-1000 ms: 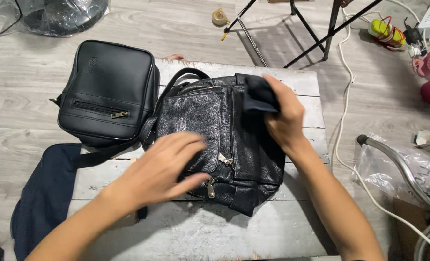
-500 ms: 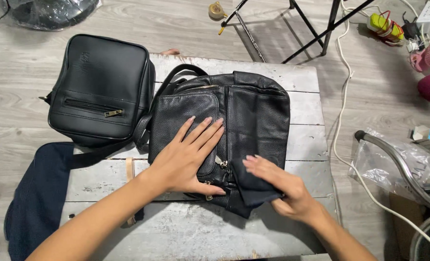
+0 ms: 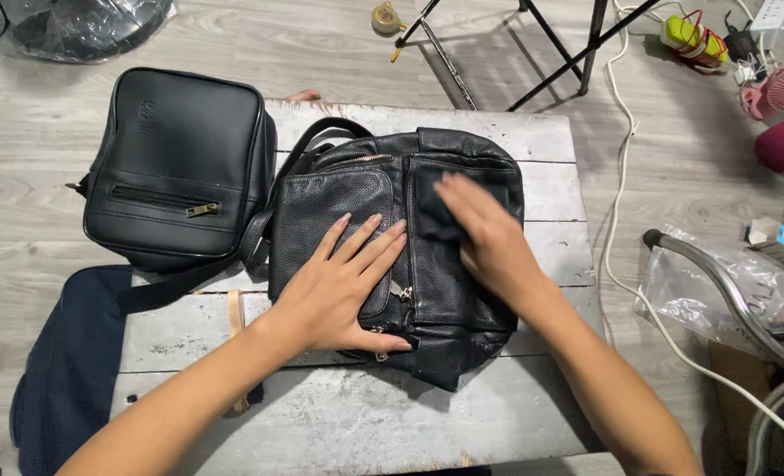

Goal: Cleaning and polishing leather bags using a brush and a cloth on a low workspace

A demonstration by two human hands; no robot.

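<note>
At the far left, half off the worn white table (image 3: 515,141), sits a square black shoulder bag (image 3: 176,167), its front zip closed, so whatever is inside stays hidden. Below it a dark blue cloth (image 3: 66,370) hangs over the table's near-left corner.

In the middle lies the black leather backpack (image 3: 392,256), flat on the tabletop, pockets up. All its zips look closed; I can't tell whether anything is in it.

The left hand (image 3: 343,286) lies open and flat on the 1 front pocket, fingers spread, pressing it down and gripping nothing. The right hand (image 3: 485,238) rests palm down on the right half of the backpack, fingers loosely extended over a small dark cloth (image 3: 432,211) against the leather; it seems to press the cloth rather than pinch it.

This looks to me like wiping the leather, with 1 hand steadying. A further stroke would call for firm bracing from the left hand.

To the right, cables and a clear plastic bag (image 3: 718,286) lie on the floor.
</note>
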